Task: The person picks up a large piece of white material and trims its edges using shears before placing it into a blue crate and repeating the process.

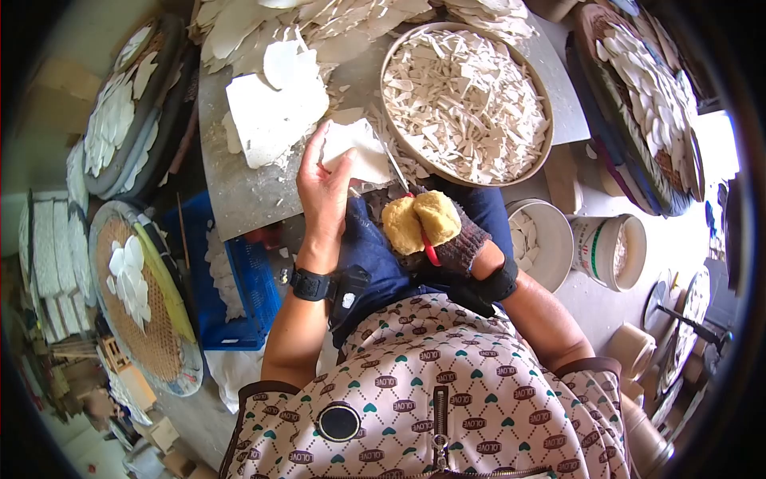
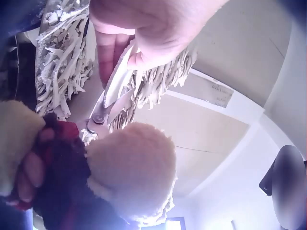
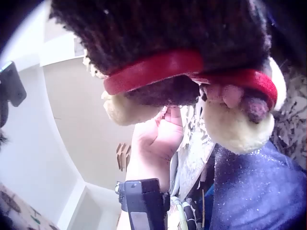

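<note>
My bare left hand (image 1: 322, 195) pinches a thin, flat white piece (image 1: 361, 150) between thumb and fingers, just over the near edge of the metal table. In a dark knitted glove, my right hand (image 1: 464, 246) grips a pair of scissors (image 1: 396, 166) with red handles (image 3: 156, 71). Yellow foam padding (image 1: 437, 217) is wrapped about those handles. The left wrist view shows the scissor blades (image 2: 115, 108) parted, with the lower edge of the white piece (image 2: 116, 81) between them. Much of the gloved hand is hidden behind the padding.
A round tray (image 1: 547, 136) of white scraps stands on the metal table (image 1: 239, 199), beside stacked white sheets (image 1: 275, 120). Buckets (image 1: 568, 255) stand at the right, a blue crate (image 1: 227, 339) at the left. Woven trays (image 1: 159, 351) holding white pieces flank both sides.
</note>
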A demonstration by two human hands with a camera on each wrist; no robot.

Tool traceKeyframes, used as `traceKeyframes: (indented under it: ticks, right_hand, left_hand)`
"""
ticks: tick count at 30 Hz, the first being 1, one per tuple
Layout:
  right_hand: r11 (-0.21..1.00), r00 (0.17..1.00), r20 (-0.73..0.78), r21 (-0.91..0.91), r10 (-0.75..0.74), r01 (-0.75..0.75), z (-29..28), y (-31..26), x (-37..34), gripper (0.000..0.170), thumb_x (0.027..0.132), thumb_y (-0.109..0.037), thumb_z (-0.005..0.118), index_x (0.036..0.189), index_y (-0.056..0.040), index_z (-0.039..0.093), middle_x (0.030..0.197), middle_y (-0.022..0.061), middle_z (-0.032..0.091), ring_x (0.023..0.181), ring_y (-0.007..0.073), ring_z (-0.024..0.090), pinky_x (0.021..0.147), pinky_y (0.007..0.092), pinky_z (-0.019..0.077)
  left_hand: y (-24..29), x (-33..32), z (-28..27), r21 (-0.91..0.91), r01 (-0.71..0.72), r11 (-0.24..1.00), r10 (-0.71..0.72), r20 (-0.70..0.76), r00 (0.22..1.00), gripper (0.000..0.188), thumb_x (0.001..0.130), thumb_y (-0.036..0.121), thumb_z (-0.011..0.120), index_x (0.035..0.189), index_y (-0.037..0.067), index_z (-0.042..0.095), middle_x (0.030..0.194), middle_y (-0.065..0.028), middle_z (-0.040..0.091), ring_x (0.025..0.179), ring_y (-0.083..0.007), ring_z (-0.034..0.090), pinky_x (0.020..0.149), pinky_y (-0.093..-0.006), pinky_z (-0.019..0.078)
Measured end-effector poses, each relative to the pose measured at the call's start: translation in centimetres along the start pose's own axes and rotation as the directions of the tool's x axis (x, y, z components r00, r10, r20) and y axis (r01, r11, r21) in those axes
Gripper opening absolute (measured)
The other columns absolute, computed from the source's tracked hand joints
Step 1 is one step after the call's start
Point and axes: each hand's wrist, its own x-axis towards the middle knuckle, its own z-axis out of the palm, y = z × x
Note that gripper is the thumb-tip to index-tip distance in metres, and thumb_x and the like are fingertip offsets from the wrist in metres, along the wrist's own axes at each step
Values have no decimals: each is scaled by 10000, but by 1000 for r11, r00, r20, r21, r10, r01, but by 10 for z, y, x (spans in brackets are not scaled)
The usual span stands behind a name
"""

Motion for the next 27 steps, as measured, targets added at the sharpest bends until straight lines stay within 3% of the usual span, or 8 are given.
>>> traceKeyframes:
  ticks: [3, 8, 12, 15, 19, 24, 26, 27]
  right_hand:
    - [996, 997, -14, 25, 81, -80, -4, -10, -4, 177, 718, -163, 628, 854, -51, 605, 822, 124, 630, 772, 314, 603, 670, 369, 491]
    - [932, 933, 49, 64, 355, -358, -9, -12, -27, 194, 821, -90, 624, 996, -13, 589, 969, 87, 626, 885, 172, 597, 789, 288, 472]
    - [966, 966, 8, 26, 257, -257, -21, 3, -48, 261, 812, -108, 650, 1047, -24, 574, 1008, 74, 615, 932, 137, 580, 838, 275, 463]
    - [907, 937, -74, 289, 341, -307, -25, 9, -65, 341, 826, -99, 639, 1138, -32, 517, 1070, 73, 589, 979, 145, 568, 888, 274, 445]
    - [945, 950, -173, 248, 262, -215, -33, 14, -76, 350, 852, -94, 607, 1174, -33, 485, 1092, 72, 580, 1002, 145, 561, 900, 274, 439]
    - [870, 917, -221, 447, 332, -207, -31, 24, -67, 177, 765, -160, 611, 907, -58, 581, 880, 126, 619, 817, 307, 589, 739, 364, 476]
    - [754, 909, -105, 601, 402, -264, -47, 18, -63, 180, 775, -164, 596, 918, -56, 583, 898, 129, 618, 831, 302, 588, 746, 368, 474]
    - [814, 927, -123, 529, 355, -242, -45, 25, -65, 178, 785, -166, 585, 925, -55, 585, 896, 130, 618, 834, 299, 589, 747, 367, 475]
  left_hand:
    - [-1, 5, 0, -23, 100, 995, -98, 75, 992, 520, 811, -16, 580, 1301, 21, 407, 1098, -72, 543, 796, -79, 579, 589, -187, 501]
    - [-10, 10, 18, -93, 10, 996, 0, 103, 995, 476, 810, -15, 580, 1264, 5, 438, 1095, -73, 562, 865, -94, 579, 684, -207, 508]
    - [-3, 12, 39, -88, 142, 986, -105, 333, 937, 460, 825, 0, 569, 1263, 38, 436, 1042, -63, 585, 894, -114, 592, 731, -253, 536]
    - [-5, 15, 59, -48, 221, 974, -181, 421, 889, 474, 822, 1, 573, 1272, 45, 429, 1027, -64, 593, 897, -116, 594, 740, -258, 532]
    - [-4, 12, 84, -63, 276, 959, -230, 397, 889, 460, 826, 6, 575, 1261, 49, 433, 1038, -71, 593, 891, -126, 600, 755, -262, 529]
    - [-4, 7, 92, 5, 226, 974, -218, 276, 936, 455, 821, -34, 556, 1256, -16, 424, 1034, -99, 600, 855, -115, 601, 742, -231, 503]
    - [-4, 2, 94, 9, 265, 964, -256, 294, 921, 456, 819, -40, 553, 1256, -23, 424, 1037, -97, 600, 867, -118, 602, 754, -235, 501]
    - [-4, 0, 94, 8, 286, 958, -275, 299, 914, 457, 818, -42, 552, 1256, -27, 423, 1039, -96, 600, 873, -119, 603, 761, -236, 500]
